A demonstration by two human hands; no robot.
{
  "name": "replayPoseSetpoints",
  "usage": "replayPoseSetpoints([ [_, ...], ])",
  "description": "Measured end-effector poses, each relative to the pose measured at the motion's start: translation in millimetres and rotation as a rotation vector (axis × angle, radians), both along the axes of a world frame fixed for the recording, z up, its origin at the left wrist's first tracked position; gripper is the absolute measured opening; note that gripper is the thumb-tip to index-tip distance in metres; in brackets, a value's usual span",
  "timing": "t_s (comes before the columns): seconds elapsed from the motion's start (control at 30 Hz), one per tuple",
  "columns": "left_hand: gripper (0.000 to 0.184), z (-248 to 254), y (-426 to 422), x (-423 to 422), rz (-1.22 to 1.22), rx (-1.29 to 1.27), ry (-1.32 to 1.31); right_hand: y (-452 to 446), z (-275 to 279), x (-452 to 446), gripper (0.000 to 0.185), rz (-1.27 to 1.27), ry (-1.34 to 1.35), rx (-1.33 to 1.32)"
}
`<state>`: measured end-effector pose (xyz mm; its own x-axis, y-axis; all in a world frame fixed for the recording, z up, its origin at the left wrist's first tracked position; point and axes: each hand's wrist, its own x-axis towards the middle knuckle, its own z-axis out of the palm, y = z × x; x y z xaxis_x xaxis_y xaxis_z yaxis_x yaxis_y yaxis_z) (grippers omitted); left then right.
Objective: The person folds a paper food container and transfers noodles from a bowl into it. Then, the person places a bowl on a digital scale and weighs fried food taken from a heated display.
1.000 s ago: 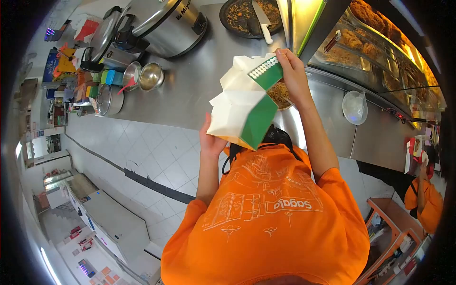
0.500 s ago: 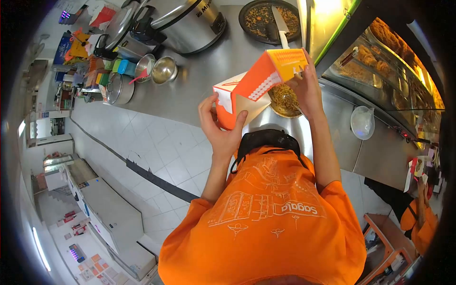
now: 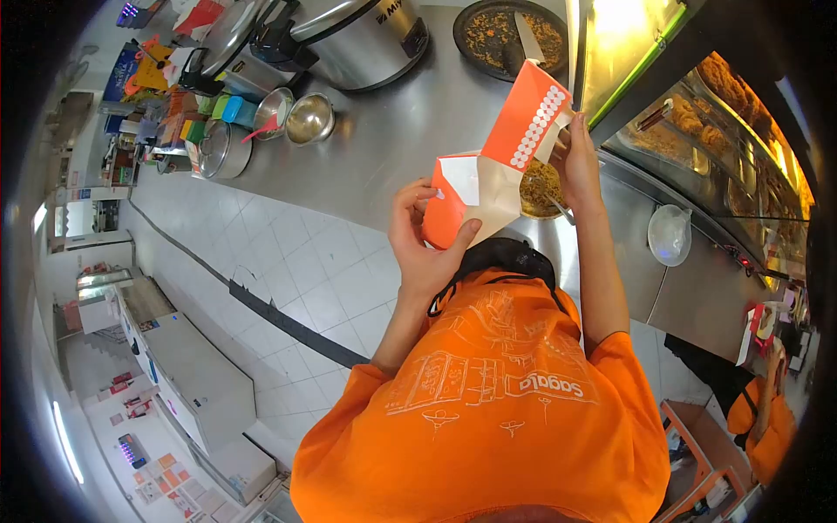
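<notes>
A partly folded red and white carton (image 3: 526, 113) is held up between my two hands, above the counter's near edge. My left hand (image 3: 425, 240) grips its lower left part, thumb on the near side and fingers on the outer red panel. At the carton's upper right, my right hand (image 3: 579, 166) holds the edge, its fingers partly hidden behind the card. Beneath and behind the carton is a bowl of brownish food (image 3: 542, 193) with a utensil in it, partly covered by the carton.
A dark pan (image 3: 488, 35) with a knife lies at the back. Big steel cookers (image 3: 362, 52), a small metal bowl (image 3: 309, 119) and a lidded pot stand left. Right are a lit food display (image 3: 697, 131) and a clear plastic bowl (image 3: 670, 235). A co-worker in orange (image 3: 772, 436) stands far right.
The carton has turned from its white and green sides to its red outside and is bent in the middle. My left hand has regripped it at its lower left. The view has shifted slightly.
</notes>
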<state>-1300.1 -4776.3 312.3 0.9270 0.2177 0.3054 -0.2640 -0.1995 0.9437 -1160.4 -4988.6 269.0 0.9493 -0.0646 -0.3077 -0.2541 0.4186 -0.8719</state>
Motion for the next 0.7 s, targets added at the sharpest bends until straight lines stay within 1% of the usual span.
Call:
replayPoseSetpoints([
  [0.1,0.062,-2,0,-1,-0.02,-0.002,-0.008,0,-8,6,0.053,0.056,0.038,0.013],
  [0.33,0.062,0,-2,-2,0.005,0.026,0.038,4,-17,9,0.052,0.043,0.133,0.039],
  [0.43,0.065,-5,1,1,-0.005,0.089,-0.019,2,-12,6,0.052,0.052,0.133,0.038],
  [0.53,0.063,-4,-3,5,0.041,0.104,-0.054,-2,-14,7,0.052,0.073,0.116,0.037],
  [0.6,0.066,-8,-2,3,0.034,0.012,0.033,-8,-23,8,0.051,0.094,0.081,0.067],
  [0.63,0.067,-8,-2,2,0.03,-0.034,0.076,-7,-23,7,0.05,0.092,0.031,0.035],
  [0.7,0.062,-1,-3,6,0.108,-0.15,0.211,-7,-21,1,0.047,0.086,-0.07,-0.031],
])
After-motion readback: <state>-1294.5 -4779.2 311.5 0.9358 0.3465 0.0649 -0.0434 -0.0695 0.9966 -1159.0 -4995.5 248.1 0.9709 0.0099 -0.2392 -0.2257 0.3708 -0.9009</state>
